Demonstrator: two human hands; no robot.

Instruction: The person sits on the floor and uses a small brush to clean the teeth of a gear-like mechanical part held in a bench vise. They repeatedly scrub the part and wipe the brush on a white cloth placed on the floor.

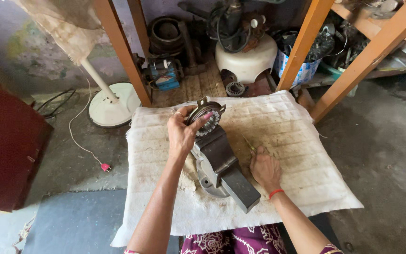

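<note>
My left hand grips a round metal motor stator with a toothed ring, held at the far end of a dark metal bench vise. The vise lies on a dirty white quilted cloth spread on the floor. My right hand, with a red thread at the wrist, rests on the cloth right of the vise and pinches a thin yellowish strip. What sits under the vise base is partly hidden.
A white fan base with pole and a cord with red plug lie at left. A dark red cabinet stands far left. Wooden frame legs, motor parts, a white dome housing and a bucket crowd the back.
</note>
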